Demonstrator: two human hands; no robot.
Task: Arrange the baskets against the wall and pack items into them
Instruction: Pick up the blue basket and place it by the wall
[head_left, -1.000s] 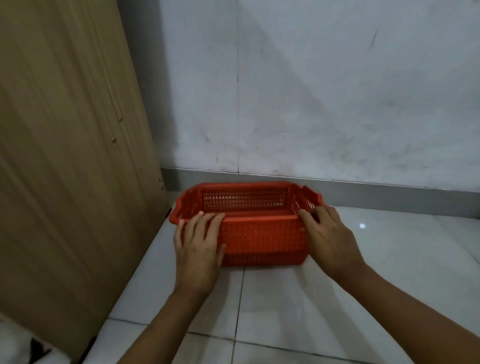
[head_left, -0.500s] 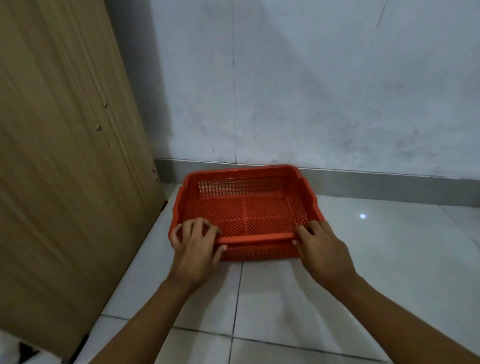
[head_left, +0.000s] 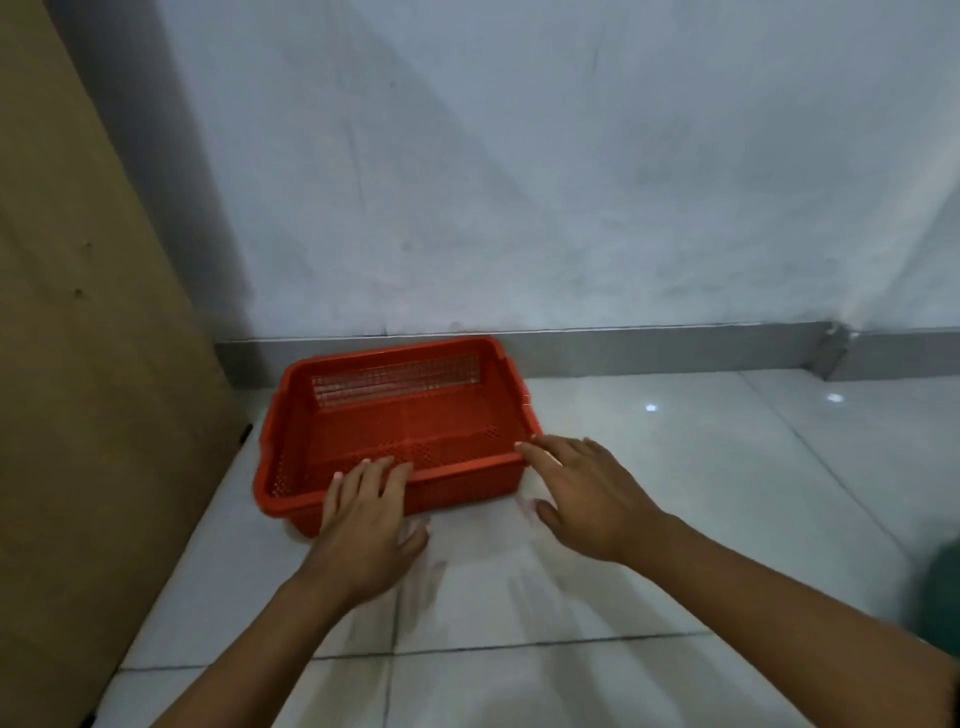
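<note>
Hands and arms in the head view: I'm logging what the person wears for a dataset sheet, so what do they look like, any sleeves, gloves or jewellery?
Both arms are bare from the bottom edge of the picture up to the hands; no sleeve shows. The left hand and right hand wear no gloves, and no ring, watch or bracelet can be seen. The fingernails look short and pale. The picture is slightly blurred, so small details could be missed.
</note>
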